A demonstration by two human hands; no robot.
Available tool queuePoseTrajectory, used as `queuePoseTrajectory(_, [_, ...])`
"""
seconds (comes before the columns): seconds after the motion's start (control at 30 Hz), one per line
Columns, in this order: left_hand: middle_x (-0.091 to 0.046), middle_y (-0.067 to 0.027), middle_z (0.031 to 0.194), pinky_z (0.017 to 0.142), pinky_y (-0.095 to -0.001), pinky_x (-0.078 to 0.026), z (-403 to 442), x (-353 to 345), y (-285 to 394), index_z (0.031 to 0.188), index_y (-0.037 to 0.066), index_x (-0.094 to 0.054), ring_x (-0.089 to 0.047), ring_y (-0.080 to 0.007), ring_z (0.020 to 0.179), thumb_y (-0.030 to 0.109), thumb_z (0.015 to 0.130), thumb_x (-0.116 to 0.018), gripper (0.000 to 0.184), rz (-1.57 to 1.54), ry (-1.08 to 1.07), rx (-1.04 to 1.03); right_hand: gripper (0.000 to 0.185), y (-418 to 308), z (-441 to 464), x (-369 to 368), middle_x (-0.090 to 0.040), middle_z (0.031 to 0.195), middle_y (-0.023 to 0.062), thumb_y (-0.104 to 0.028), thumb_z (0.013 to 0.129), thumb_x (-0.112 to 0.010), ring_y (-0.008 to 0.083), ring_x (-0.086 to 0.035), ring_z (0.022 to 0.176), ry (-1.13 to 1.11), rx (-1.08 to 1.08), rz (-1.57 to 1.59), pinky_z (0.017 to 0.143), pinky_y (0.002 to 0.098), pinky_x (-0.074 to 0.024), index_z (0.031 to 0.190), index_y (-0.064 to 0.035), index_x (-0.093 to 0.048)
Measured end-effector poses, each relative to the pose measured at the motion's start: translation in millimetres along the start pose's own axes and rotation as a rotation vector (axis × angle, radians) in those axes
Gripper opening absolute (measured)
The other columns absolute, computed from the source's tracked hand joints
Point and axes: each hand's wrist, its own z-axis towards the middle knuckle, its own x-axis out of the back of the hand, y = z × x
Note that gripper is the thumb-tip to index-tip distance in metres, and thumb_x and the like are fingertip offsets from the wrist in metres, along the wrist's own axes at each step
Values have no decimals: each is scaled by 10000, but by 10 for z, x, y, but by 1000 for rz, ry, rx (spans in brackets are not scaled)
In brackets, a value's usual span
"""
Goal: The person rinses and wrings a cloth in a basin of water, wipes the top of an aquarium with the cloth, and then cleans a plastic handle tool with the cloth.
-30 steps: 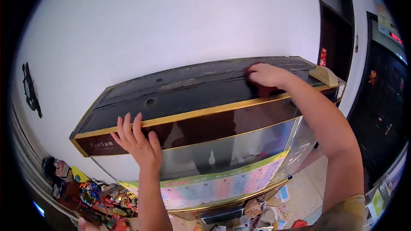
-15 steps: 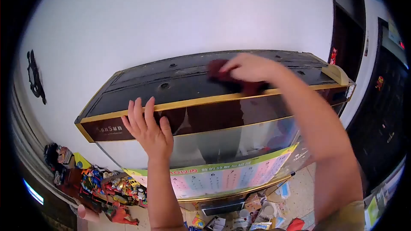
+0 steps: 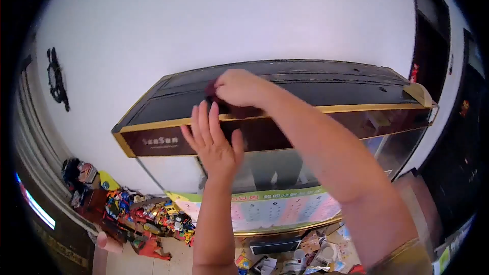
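A fish tank with a black lid (image 3: 316, 90) edged in gold trim stands in front of me, a dark brown band (image 3: 267, 135) running along its front. My right hand (image 3: 239, 87) is closed on a dark red cloth (image 3: 247, 111) and presses it on the lid, left of the middle. The cloth hangs partly over the gold front edge. My left hand (image 3: 216, 145) lies open against the brown band, fingers spread and fingertips at the trim, close to the cloth. My right forearm hides part of the tank's front.
A numbered poster (image 3: 285, 208) covers the lower glass. A beige piece (image 3: 417, 94) sits on the lid's right end. Toys (image 3: 153, 216) pile up on the floor at left; papers and boxes (image 3: 310, 254) lie below the tank. A dark door (image 3: 458, 117) stands at right.
My right hand has swept the cloth leftward across the lid, up near my left hand. The left hand stays spread on the brown band. The whole view has shifted somewhat.
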Motion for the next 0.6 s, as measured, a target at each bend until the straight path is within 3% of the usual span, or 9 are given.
queuePoseTrajectory(0.07, [-306,-186,1298,995,-526,-98,-55,-11,-152,1250,31,-311,-253,-337,1222,156,690,-534,616,-233,105,-38,312,-116,120,-95,-607,856,191,-159,704,-451,300,-592,761,-14,-7,33,701,380,-458,926,3,-597])
queuePoseTrajectory(0.17, [-281,-223,1300,999,-526,-83,-122,216,-374,1245,25,-311,-236,-356,1224,116,676,-532,617,-203,106,21,310,53,-68,179,-619,816,118,-109,716,-439,194,-584,709,-32,-55,191,647,317,-468,961,-18,-607])
queuePoseTrajectory(0.23, [-234,-218,1328,1010,-493,-77,-98,356,-658,1258,27,-307,-208,-364,1232,125,748,-456,540,-78,161,183,325,405,-232,377,-609,786,96,-69,717,-413,176,-569,685,11,-235,303,628,298,-469,980,1,-591])
queuePoseTrajectory(0.27, [-222,-214,1336,1014,-470,-83,-65,419,-787,1265,23,-306,-206,-362,1231,145,798,-406,493,-19,211,255,325,586,-371,474,-609,786,96,-69,717,-413,176,-569,685,8,-227,304,628,298,-469,980,1,-591])
queuePoseTrajectory(0.33, [-214,-207,1342,1013,-474,-79,-17,498,-1078,1277,33,-294,-188,-359,1241,162,816,-380,487,82,170,228,317,825,-590,601,-602,786,106,-55,733,-391,175,-578,716,146,-408,254,638,291,-469,981,7,-580])
queuePoseTrajectory(0.37, [-207,-201,1347,1013,-478,-76,-17,513,-1184,1290,43,-282,-169,-357,1252,179,834,-354,481,177,116,201,317,815,-641,547,-602,786,106,-55,733,-391,175,-578,716,143,-399,255,638,291,-469,981,7,-580])
queuePoseTrajectory(0.43, [-201,-192,1353,1010,-486,-72,-17,453,-1267,1294,46,-272,-148,-358,1261,182,827,-364,495,180,114,206,328,707,-707,417,-599,802,108,-58,734,-381,188,-581,710,144,-281,-43,653,295,-466,994,19,-566])
queuePoseTrajectory(0.53, [-185,-173,1369,1007,-488,-71,-32,384,-1278,1310,50,-243,-104,-357,1280,235,865,-313,487,160,135,221,278,253,-465,246,-594,767,118,-57,723,-368,211,-580,711,43,-302,157,659,314,-461,909,25,-557])
queuePoseTrajectory(0.6, [-182,-183,1368,1009,-482,-74,-25,386,-1250,1309,32,-235,-112,-359,1277,245,869,-301,493,162,141,235,275,40,-143,19,-581,856,236,-136,711,-420,366,-554,836,13,-160,68,747,420,-425,817,53,-589])
